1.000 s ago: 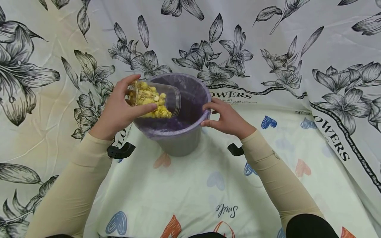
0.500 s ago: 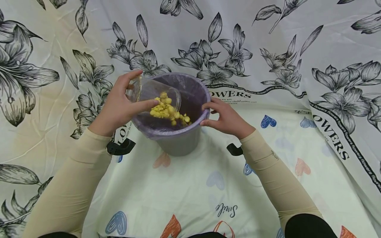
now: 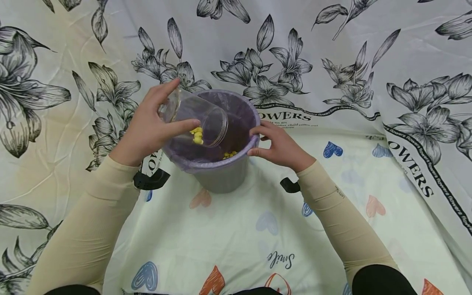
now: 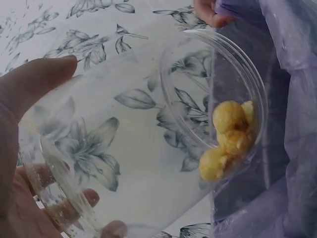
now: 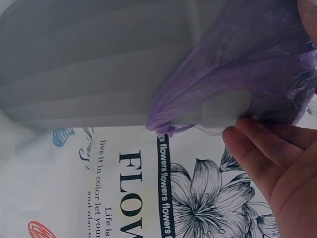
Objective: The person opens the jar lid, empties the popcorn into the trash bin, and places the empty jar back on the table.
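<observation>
My left hand (image 3: 147,129) grips a clear plastic jar (image 3: 200,108) near its base, tipped with its mouth over a grey trash bin (image 3: 225,180). A few yellow popcorn pieces (image 4: 230,119) sit just inside the jar's mouth in the left wrist view. More popcorn (image 3: 230,155) shows inside the bin near its front right wall. A purple trash bag (image 3: 241,104) lines the bin and folds over its rim. My right hand (image 3: 282,147) pinches the bin's right rim through the bag. In the right wrist view, the bag's knotted edge (image 5: 166,126) hangs outside the bin.
The bin stands on a pale cloth (image 3: 236,233) printed with hearts. White flower-printed fabric (image 3: 295,41) rises behind it and spreads to the sides. Black wrist-worn devices (image 3: 151,179) sit below both hands.
Most of the popcorn has slid out of the jar into the bin. My left hand has tilted the jar further mouth-down. The right hand has kept its hold on the rim.
</observation>
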The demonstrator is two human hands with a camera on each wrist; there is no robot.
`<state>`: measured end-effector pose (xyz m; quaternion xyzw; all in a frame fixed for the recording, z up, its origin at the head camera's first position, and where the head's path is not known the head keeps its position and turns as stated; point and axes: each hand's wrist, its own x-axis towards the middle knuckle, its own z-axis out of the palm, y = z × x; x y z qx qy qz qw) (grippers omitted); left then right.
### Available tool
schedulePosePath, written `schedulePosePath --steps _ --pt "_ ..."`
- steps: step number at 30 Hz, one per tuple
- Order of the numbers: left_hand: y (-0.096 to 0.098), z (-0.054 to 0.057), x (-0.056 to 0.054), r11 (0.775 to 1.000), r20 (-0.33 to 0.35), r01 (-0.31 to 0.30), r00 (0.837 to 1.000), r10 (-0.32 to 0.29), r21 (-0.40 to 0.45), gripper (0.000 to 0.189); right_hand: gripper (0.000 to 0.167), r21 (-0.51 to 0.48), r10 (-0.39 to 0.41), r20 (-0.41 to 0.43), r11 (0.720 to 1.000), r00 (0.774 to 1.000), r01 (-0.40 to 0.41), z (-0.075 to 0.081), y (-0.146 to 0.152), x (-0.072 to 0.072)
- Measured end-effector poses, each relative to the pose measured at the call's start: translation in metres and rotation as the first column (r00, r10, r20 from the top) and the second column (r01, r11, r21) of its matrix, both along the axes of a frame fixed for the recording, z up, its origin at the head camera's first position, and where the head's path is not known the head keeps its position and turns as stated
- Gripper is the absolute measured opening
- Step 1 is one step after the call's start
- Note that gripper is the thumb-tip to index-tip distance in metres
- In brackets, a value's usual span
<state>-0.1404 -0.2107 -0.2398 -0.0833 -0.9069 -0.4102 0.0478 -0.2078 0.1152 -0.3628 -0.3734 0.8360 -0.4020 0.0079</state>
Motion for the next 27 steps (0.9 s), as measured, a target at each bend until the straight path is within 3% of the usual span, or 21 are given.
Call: schedulePosePath --steps 18,22,27 --pt "0.007 -0.0014 0.0001 0.994 0.035 0.084 0.996 -0.082 -0.075 0.1 0.042 -0.021 -0.011 0.029 1.0 1.0 0.011 -0.0001 -0.001 0.0009" --pt "0.0072 -0.0038 0.0006 0.993 0.037 0.084 0.996 -0.081 -0.088 0.1 0.042 -0.026 -0.015 0.031 1.0 0.999 0.016 -0.0011 -0.0011 0.0006" --pt "0.0055 -0.0056 0.0007 0.993 -0.007 0.04 0.999 -0.041 -0.109 0.098 0.043 -0.023 -0.016 0.037 1.0 0.999 0.017 -0.0014 -0.0008 0.0007"
